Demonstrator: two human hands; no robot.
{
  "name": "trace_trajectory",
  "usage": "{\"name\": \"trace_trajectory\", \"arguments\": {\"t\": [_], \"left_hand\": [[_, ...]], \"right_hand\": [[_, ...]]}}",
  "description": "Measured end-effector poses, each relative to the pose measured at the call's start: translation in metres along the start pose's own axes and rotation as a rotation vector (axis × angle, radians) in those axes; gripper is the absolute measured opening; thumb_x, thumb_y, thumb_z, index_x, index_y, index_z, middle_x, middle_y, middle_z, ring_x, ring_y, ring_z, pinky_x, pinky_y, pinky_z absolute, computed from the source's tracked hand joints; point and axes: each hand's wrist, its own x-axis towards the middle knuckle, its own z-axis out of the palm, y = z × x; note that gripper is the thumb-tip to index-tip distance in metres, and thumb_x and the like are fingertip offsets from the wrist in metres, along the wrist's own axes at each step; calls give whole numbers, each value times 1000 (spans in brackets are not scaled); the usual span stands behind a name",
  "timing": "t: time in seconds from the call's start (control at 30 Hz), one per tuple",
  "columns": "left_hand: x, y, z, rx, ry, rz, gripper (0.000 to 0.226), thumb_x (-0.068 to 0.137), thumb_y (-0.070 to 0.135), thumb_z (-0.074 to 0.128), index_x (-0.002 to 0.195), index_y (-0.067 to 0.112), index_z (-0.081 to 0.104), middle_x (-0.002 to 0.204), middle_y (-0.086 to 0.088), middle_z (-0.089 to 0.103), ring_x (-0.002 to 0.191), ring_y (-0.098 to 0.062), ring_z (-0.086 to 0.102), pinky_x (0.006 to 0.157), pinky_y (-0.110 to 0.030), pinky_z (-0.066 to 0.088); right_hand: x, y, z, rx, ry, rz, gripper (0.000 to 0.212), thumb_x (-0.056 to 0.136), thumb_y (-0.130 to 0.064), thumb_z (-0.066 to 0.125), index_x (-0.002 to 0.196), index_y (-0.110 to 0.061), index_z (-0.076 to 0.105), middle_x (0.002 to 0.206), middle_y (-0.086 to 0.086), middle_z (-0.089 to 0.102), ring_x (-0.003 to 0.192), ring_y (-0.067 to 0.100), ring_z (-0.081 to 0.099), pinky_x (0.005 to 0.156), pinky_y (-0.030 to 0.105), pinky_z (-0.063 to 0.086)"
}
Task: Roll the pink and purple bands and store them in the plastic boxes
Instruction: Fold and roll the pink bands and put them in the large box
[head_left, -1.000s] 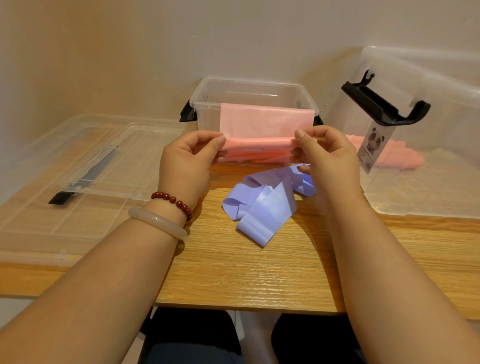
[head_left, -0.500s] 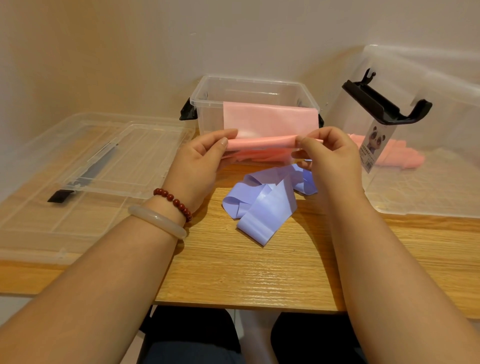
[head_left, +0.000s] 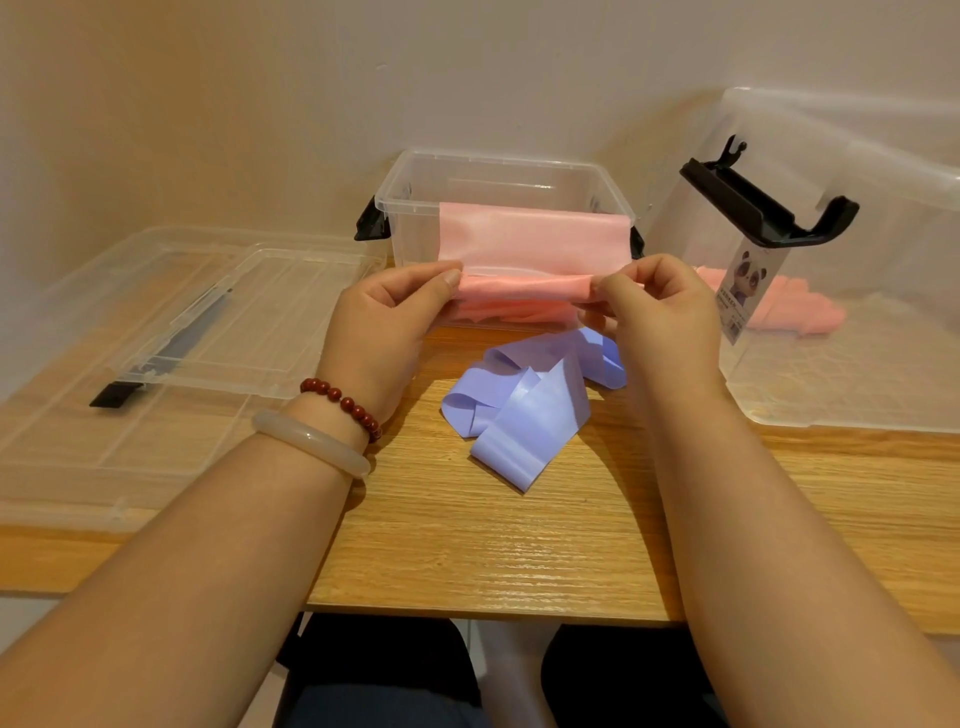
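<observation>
Pink roll (head_left: 524, 286): a shade higher than a second ago, and the left hand (head_left: 384, 332) now lays its thumb further over the end. Slow, careful work.
Lids (head_left: 78, 467): two clear ones stacked at far left, the smaller on top with a black clip (head_left: 117, 395) at its near end; the lower one runs out to the table's front edge.
Left hand: thumb and curled fingers pinch the roll's left end; bead bracelet (head_left: 343, 402) and pale bangle (head_left: 311, 441) on the wrist.
Small box (head_left: 498, 169): open, upright, near the wall, black latches at both ends; what lies inside, I cannot tell.
Pink band (head_left: 530, 239): draped over the box's near rim, hanging flat down the front wall to the roll. The roll's long axis runs left to right, parallel to the table's front edge. It is held above the table just in front of the box, with loose pink folds beneath it.
Purple band (head_left: 524, 415): loose loops on the table between the wrists, one flat end pointing toward the person.
Right hand (head_left: 665, 322): fingertips and thumb pinch the roll's right end.
Large box (head_left: 857, 156): clear, at far right, black handle (head_left: 763, 202) and panda label (head_left: 748, 280) on its left end; pink pieces (head_left: 800, 306) lie inside.
Table (head_left: 467, 545): wood shows from the purple band to the front edge, between the forearms.
</observation>
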Motion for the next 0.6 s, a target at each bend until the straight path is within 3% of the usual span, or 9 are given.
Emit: {"name": "trace_trajectory", "arguments": {"t": [0.2, 0.33, 0.4, 0.5, 0.6], "left_hand": [[-3, 2, 2, 44, 42, 35, 16, 90, 6, 64, 93, 20, 72, 87, 0, 72, 83, -12, 70, 81, -29, 57], [-4, 5, 1, 115, 89, 105, 19, 91, 5, 63, 96, 22, 69, 82, 1, 69, 72, -10, 67, 72, -22, 56], [-4, 6, 0, 134, 110, 104, 16, 91, 7, 63, 93, 22, 70, 82, 2, 70, 72, -8, 67, 74, -24, 57], [-4, 6, 0, 125, 114, 75, 14, 90, 10, 65, 94, 21, 71, 87, 0, 72, 78, -11, 69, 78, -28, 57], [-5, 6, 1, 120, 90, 57, 14, 91, 8, 63, 100, 16, 69, 90, -5, 72, 81, -10, 70, 80, -27, 57]], "right_hand": [[-2, -4, 1, 66, -26, 21, 18, 85, 4, 62, 80, -13, 57, 74, 6, 59, 66, 18, 66, 65, 30, 60], [-2, -6, 0, 87, -160, 30, 16, 91, 1, 61, 83, -13, 60, 76, 7, 60, 60, 17, 66, 65, 28, 58], [-1, -6, -2, 115, -206, 53, 4, 91, -2, 65, 88, -6, 64, 81, 11, 63, 65, 18, 67, 70, 28, 59], [0, -6, -4, 168, -239, 77, 12, 86, -2, 70, 98, -4, 66, 91, 12, 66, 82, 21, 68, 75, 28, 58], [0, -5, -4, 94, -223, 52, 9, 88, -5, 69, 96, -6, 68, 89, 10, 67, 75, 18, 68, 74, 28, 59]]}}
